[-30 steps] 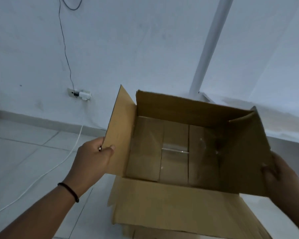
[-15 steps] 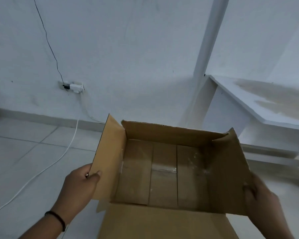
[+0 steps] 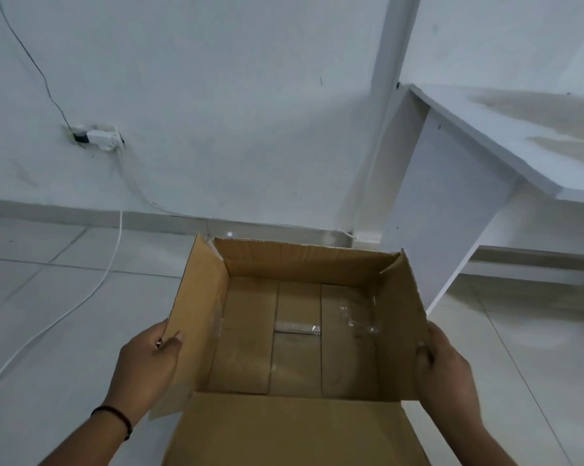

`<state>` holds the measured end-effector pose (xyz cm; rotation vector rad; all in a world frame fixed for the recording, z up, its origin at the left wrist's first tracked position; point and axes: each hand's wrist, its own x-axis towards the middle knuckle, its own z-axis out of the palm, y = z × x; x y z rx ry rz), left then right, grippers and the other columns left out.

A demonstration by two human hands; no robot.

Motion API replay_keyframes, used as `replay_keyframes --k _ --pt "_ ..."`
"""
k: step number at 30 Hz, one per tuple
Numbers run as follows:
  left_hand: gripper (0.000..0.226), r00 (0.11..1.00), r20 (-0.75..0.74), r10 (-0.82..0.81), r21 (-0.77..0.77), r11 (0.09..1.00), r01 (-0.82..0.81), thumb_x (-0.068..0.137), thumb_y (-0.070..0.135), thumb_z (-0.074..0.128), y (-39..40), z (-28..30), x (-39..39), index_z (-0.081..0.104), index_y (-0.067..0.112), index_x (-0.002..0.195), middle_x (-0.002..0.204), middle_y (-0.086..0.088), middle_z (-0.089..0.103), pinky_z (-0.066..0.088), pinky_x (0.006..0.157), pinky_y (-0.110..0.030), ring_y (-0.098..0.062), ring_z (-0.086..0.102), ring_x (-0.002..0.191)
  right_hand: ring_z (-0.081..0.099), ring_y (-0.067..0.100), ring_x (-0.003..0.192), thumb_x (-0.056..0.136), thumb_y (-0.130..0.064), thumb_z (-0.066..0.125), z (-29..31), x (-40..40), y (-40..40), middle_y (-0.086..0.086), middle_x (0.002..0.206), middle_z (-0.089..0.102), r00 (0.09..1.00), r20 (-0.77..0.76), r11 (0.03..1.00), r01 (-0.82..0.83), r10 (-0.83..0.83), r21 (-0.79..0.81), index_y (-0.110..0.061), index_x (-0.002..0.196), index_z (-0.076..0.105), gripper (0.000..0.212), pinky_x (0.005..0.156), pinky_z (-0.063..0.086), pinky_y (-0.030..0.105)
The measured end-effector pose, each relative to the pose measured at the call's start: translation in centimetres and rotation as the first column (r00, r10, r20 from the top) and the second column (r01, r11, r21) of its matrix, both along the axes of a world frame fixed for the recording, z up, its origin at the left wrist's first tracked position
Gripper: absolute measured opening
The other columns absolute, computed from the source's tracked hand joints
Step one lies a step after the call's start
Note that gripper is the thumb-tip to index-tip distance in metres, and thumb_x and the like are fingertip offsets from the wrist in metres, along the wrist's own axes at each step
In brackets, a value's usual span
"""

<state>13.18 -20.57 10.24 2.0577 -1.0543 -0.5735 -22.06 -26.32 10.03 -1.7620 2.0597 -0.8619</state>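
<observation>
Head view, forward-down, close over carton [image 3: 297,351]

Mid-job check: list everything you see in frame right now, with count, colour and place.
cardboard box: 1, brown, centre, open
clear tape: several strips, transparent, box's inner bottom
wall socket: 1, white, plugs in it, left wall
thin cable: 1, black, up the wall from the socket
thick cable: 1, white, from socket across floor
shelf unit: 1, white, stained top, right
floor tiles: many, pale grey, below everything
wristband: 1, black, left wrist
left hand: 1, pinches box's left flap
right hand: 1, grips box's right flap
</observation>
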Motion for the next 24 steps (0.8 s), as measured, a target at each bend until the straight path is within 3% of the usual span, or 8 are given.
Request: replay_keyframes --k 2,4,8,11,14,16,20,24 --pt "0.039 1.0 0.02 -0.015 0.032 0.999 0.014 0.091 0.021 0.05 -1.5 -2.3 0.5 0.052 0.015 0.13 0.115 -0.012 0.064 0.048 0.087 -0.042 -0.03 0.059 0.102 0.058 0.016 0.059 0.094 -0.01 0.04 -2.1 0.2 -0.7 0.0 0.075 0.059 1.0 -0.004 1.0 0.017 -0.017 0.017 -0.012 0.12 0.055 0.031 0.063 0.05 0.029" --pt "0.035 0.999 0.016 -0.047 0.046 0.998 0.046 0.092 0.021 0.049 -2.9 -4.9 0.8 0.053 0.016 0.126 0.111 -0.009 0.065 0.049 0.076 -0.037 -0.024 0.061 0.09 0.058 0.02 0.06 0.093 -0.009 0.04 -4.4 0.4 -1.5 0.002 0.074 0.06 0.999 0.001 0.999 0.042 -0.042 0.029 -0.012 0.113 0.057 0.026 0.06 0.048 0.029" --pt "0.008 0.998 -0.007 -0.066 0.07 0.995 0.066 0.091 0.015 0.049 -4.8 -9.7 1.5 0.056 0.014 0.094 0.077 -0.009 0.059 0.038 0.056 -0.03 -0.024 0.054 0.066 0.052 0.023 0.051 0.092 -0.008 0.041 -9.6 0.8 -2.9 0.009 0.059 0.055 0.994 -0.004 0.985 0.106 -0.106 0.138 -0.008 0.074 0.049 0.019 0.05 0.042 0.033" --pt "0.018 0.996 0.044 -0.081 0.155 0.985 0.073 0.089 0.007 0.049 -5.6 -13.7 1.9 0.045 0.01 0.072 0.067 -0.01 0.048 0.032 0.053 -0.032 -0.024 0.045 0.059 0.054 0.03 0.061 0.089 -0.007 0.042 -13.0 1.8 -3.4 0.009 0.064 0.056 0.989 -0.061 0.969 0.142 -0.132 0.202 -0.01 0.07 0.048 0.021 0.059 0.043 0.037" --pt "0.003 0.989 0.11 -0.102 0.179 0.98 0.081 0.087 0.002 0.053 -5.8 -17.0 1.5 0.051 0.004 0.088 0.105 -0.014 0.054 0.04 0.08 -0.032 -0.029 0.052 0.097 0.051 0.037 0.105 0.084 -0.005 0.053 -16.5 2.6 -2.9 0.013 0.106 0.06 0.957 -0.213 0.955 0.236 -0.196 0.18 -0.007 0.087 0.066 0.013 0.087 0.04 0.049" --pt "0.01 0.986 0.123 -0.116 0.158 0.983 0.096 0.086 0.002 0.053 -5.7 -18.5 1.2 0.05 0.008 0.093 0.127 -0.014 0.047 0.041 0.089 -0.035 -0.028 0.049 0.111 0.044 0.039 0.119 0.081 -0.004 0.058 -18.5 2.7 -2.6 0.017 0.127 0.052 0.953 -0.236 0.946 0.242 -0.19 0.215 -0.006 0.098 0.068 0.02 0.093 0.04 0.055" --pt "0.01 0.96 0.209 -0.183 0.198 0.97 0.142 0.084 0.005 0.056 -5.7 -20.0 1.4 0.054 0.014 0.088 0.138 -0.011 0.042 0.047 0.073 -0.031 -0.018 0.053 0.097 0.054 0.033 0.107 0.085 -0.012 0.054 -19.5 3.2 -3.0 0.009 0.13 0.048 0.971 -0.214 0.956 0.158 -0.105 0.249 -0.013 0.101 0.066 0.02 0.076 0.052 0.045" --pt "0.017 0.932 0.281 -0.23 0.323 0.937 0.134 0.086 0.018 0.056 -6.1 -20.7 1.7 0.064 0.018 0.1 0.144 -0.009 0.038 0.052 0.09 -0.045 -0.031 0.048 0.122 0.052 0.03 0.103 0.089 -0.022 0.052 -19.5 3.5 -3.4 0.007 0.126 0.048 0.939 -0.334 0.946 0.179 -0.082 0.271 -0.015 0.102 0.066 0.02 0.075 0.049 0.043"
